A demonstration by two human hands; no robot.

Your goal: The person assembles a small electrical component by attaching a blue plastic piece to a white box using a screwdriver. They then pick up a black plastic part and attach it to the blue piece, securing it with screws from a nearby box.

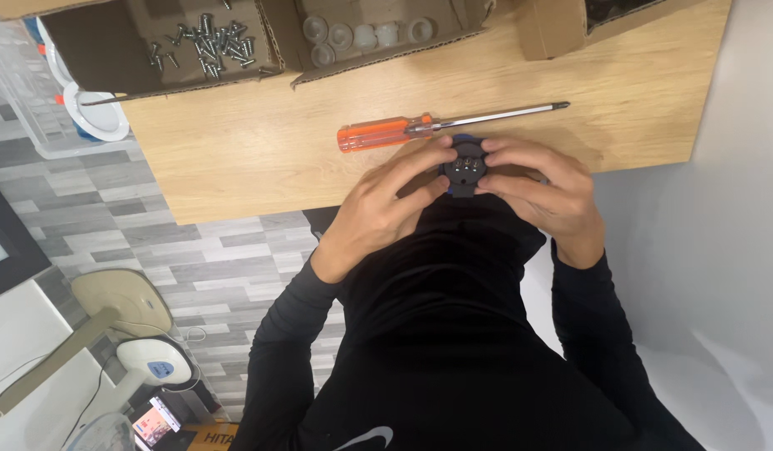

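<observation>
Both my hands hold a small round black part (pixel 466 171) with metal contacts on its face and a bit of blue showing behind it, at the near edge of the wooden table (pixel 236 150). My left hand (pixel 386 205) grips its left side, thumb and fingers curled around it. My right hand (pixel 541 192) grips its right side. An orange-handled screwdriver (pixel 420 127) lies on the table just beyond my fingers, its tip pointing right.
A cardboard box (pixel 111 50) with several loose screws (pixel 207 42) stands at the back left. Beside it another cardboard box holds several clear plastic caps (pixel 353 35). A third box (pixel 553 29) sits at the back right. Grey plank floor (pixel 111 209) lies to the left.
</observation>
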